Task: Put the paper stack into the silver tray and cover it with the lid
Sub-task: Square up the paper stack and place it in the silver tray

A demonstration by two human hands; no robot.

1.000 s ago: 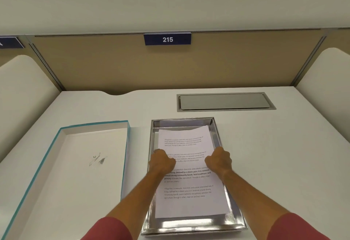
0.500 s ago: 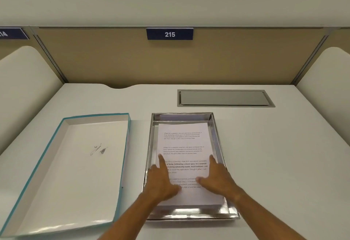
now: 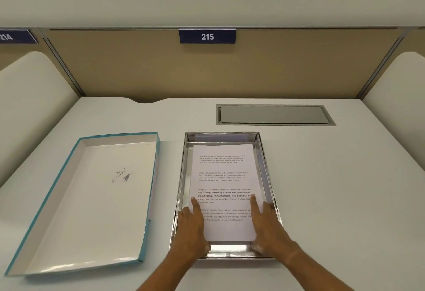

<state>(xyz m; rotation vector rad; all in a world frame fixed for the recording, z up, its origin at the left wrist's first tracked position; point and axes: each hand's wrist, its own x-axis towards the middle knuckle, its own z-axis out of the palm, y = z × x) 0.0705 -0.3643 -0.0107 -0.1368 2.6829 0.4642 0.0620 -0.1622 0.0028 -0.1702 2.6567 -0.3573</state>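
The white printed paper stack (image 3: 224, 175) lies flat inside the silver tray (image 3: 264, 164) in the middle of the desk. My left hand (image 3: 192, 228) rests on the stack's near left corner, fingers spread and flat. My right hand (image 3: 266, 226) presses the near right corner the same way, thumb by the tray's near rim. Neither hand grips anything. The lid (image 3: 92, 198), white inside with a teal rim, lies upside down on the desk just left of the tray.
A grey cable hatch (image 3: 274, 115) is set into the desk behind the tray. Tan partition with a "215" sign (image 3: 207, 36) closes the back. White side dividers (image 3: 27, 107) flank the desk on both sides.
Both hands slid from the middle of the stack toward its near corners and spread apart, going from curled to flat. The paper now lies squarer in the tray.
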